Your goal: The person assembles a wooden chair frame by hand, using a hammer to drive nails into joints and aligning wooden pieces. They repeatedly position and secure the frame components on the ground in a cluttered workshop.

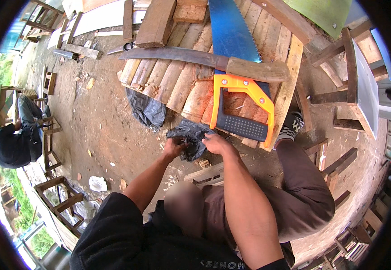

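There are two black plastic bags (187, 134), one handsaw (233, 33), one machete (173, 55) and the wearer's two hands (174, 146).

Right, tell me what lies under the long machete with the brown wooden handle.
Parts of the broad blue metal saw blade and the brown wooden slats show on both sides of the machete. Whatever its blade and handle directly cover cannot be seen.

Bright daylight glares at left, bleaching the greenery (23, 209) (straight edges bow toward the black rim).
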Demonstrator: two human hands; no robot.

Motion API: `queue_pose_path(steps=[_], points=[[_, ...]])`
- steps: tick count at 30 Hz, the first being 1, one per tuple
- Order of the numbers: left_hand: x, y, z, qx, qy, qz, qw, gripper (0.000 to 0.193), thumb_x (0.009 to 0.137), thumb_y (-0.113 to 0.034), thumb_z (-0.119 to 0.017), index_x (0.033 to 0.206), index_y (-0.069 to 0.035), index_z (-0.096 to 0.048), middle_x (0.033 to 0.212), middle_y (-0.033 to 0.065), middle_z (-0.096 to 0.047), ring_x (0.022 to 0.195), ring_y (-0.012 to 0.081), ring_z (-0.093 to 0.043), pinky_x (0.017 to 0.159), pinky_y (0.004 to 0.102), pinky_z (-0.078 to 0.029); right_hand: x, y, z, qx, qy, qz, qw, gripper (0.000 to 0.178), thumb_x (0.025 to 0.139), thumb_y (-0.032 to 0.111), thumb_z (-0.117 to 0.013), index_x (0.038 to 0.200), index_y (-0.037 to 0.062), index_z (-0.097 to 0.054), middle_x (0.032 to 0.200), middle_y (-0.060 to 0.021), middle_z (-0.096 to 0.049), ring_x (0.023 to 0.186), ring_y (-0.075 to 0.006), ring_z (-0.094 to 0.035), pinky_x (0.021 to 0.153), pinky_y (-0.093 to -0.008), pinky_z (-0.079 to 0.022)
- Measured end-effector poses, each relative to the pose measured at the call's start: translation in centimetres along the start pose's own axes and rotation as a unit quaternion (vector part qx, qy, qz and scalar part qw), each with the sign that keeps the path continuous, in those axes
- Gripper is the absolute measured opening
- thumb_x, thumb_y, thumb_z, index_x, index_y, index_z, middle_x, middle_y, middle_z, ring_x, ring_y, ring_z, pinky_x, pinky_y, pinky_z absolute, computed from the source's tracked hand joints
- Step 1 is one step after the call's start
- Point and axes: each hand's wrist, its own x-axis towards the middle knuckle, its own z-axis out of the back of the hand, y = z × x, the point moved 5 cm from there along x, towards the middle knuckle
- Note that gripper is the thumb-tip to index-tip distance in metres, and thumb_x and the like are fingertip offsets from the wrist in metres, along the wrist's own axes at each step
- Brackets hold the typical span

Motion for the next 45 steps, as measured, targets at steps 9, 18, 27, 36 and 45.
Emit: queue_pose_path(steps=[9, 18, 27, 36, 45], points=[[-0.8, -3.7, -2.2, 0.460, -0.042, -0.059, 0.885, 0.024, 0.095, -0.031, -0.065, 0.101, -0.010, -0.076, 0.094, 0.0252, -0.073, 0.089, 0.0437, -0.072, 0.075, 0.0497, -0.059, 0.1, 0.0, 0.0, 0.009, 0.000, 0.002, 1.000, 0.058, 0.107, 0.039, -0.050, 0.153, 0.0022, -0.047, 0.159, -0.0216, -0.043, 0.149, -0.0348, -0.041, 0.123, -0.0404, -0.032], [1.5, -2.7, -4.7, 0.542, -0.043, -0.153, 0.825, 0.016, 0.091, -0.020, -0.058, 0.088, -0.012, -0.072, 0.086, 0.0177, -0.073, 0.082, 0.0367, -0.074, 0.067, 0.0492, -0.058, -0.1, -0.3, 0.1, 0.012, -0.005, 0.007, 1.000, 0.059, 0.107, 0.038, -0.051, 0.153, 0.0020, -0.047, 0.158, -0.0232, -0.044, 0.148, -0.0355, -0.042, 0.122, -0.0400, -0.033], [2.7, -1.6, -4.8, 0.559, 0.025, -0.102, 0.823, 0.021, 0.093, -0.020, -0.056, 0.094, -0.009, -0.074, 0.094, 0.0205, -0.075, 0.086, 0.0374, -0.075, 0.072, 0.0489, -0.059, -0.6, 0.0, 0.4, 0.008, -0.012, 0.008, 1.000, 0.059, 0.107, 0.038, -0.051, 0.153, 0.0016, -0.046, 0.159, -0.0225, -0.043, 0.148, -0.0354, -0.041, 0.123, -0.0402, -0.032], [-1.9, -6.9, -2.9, 0.286, -0.037, -0.190, 0.938, 0.016, 0.095, -0.017, -0.063, 0.105, -0.005, -0.069, 0.094, 0.0252, -0.072, 0.091, 0.0420, -0.072, 0.080, 0.0484, -0.056, -0.7, 1.3, 1.2, -0.024, 0.016, 0.037, 0.999, 0.039, 0.100, 0.032, -0.063, 0.135, 0.0154, -0.069, 0.137, -0.0194, -0.066, 0.126, -0.0324, -0.064, 0.110, -0.0391, -0.046], [-6.1, -10.4, -3.3, 0.005, 0.076, -0.183, 0.980, 0.011, 0.100, -0.001, -0.065, 0.109, 0.002, -0.060, 0.098, 0.0076, -0.074, 0.090, 0.0135, -0.068, 0.080, 0.0296, -0.054, -4.6, 4.3, 2.8, 0.000, 0.013, 0.131, 0.991, 0.038, 0.084, 0.019, -0.082, 0.121, 0.0124, -0.077, 0.110, -0.0146, -0.078, 0.104, -0.0216, -0.072, 0.096, -0.0346, -0.053]])
